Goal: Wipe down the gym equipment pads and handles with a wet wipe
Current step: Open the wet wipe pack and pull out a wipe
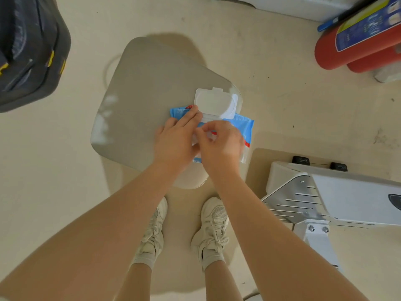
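Early stage: blue plastic wet-wipe pack (243, 127) w/ white flip lid (217, 103) open on grey padded seat (147, 94); left hand (175, 137) flat, steadying pack; right hand (219, 142) pinching at opening (wipe itself hidden); no wiping yet.

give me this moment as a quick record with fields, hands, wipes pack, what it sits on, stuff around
wipes pack: blue pack, white flip lid open, lying on the grey pad
left hand: left hand rests flat on the pack, fingers straight, steadying it
right hand: right hand pinches at the pack's opening; a wipe cannot be made out
nearby: red fire extinguishers upper right, dark bag upper left, white machine frame at right
wiping: not yet begun
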A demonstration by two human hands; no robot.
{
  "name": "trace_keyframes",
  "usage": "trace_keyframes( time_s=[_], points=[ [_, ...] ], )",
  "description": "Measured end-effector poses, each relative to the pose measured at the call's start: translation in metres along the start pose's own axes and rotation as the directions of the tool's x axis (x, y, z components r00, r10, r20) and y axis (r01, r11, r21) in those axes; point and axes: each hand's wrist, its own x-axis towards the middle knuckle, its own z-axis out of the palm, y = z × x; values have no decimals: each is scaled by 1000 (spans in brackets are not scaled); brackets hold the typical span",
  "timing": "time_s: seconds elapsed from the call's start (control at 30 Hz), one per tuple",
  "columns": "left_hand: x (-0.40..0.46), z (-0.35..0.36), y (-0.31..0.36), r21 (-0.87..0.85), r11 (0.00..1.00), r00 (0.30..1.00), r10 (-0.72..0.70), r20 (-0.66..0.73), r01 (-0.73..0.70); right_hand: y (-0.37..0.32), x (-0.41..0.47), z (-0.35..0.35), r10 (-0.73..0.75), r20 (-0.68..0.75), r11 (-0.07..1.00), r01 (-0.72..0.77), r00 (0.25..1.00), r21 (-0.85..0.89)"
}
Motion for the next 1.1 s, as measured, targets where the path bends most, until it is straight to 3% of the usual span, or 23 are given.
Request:
trace_keyframes(
  time_s=[0.1,0.23,0.37,0.43,0.53,0.63,0.77,0.93,1.0,1.1],
  points=[
    [3,1,-2,-104,995,998,-16,-68,9,9,1,-9,-127,132,989,115,983,93],
    [7,0,-15,-239,970,996,32,-85,-51,36,12,-12,-324,99,926,337,941,-172],
    [7,-3,-20,-211,971,992,101,-69,-114,48,19,1,-566,-27,723,480,824,-497],
    [7,-6,-20,-176,977,992,110,-63,-120,52,25,3,-650,-18,605,503,760,-617],
    [5,-5,-24,-48,954,950,289,-114,-296,53,27,3,-680,59,488,511,730,-707],
    [7,-4,-29,20,958,958,286,-35,-285,46,29,4,-666,133,461,546,734,-700],
    [4,1,-34,83,925,925,376,-52,-371,41,35,2,-657,195,442,581,729,-683],
    [2,4,-34,76,933,931,358,-75,-353,42,37,-7,-715,176,495,669,676,-555],
    [1,3,-34,59,940,935,340,-104,-336,42,35,-20,-659,172,638,665,733,-389],
    [0,1,-36,38,949,941,315,-123,-312,45,30,-37,-463,151,857,484,874,-177]
  ],
)
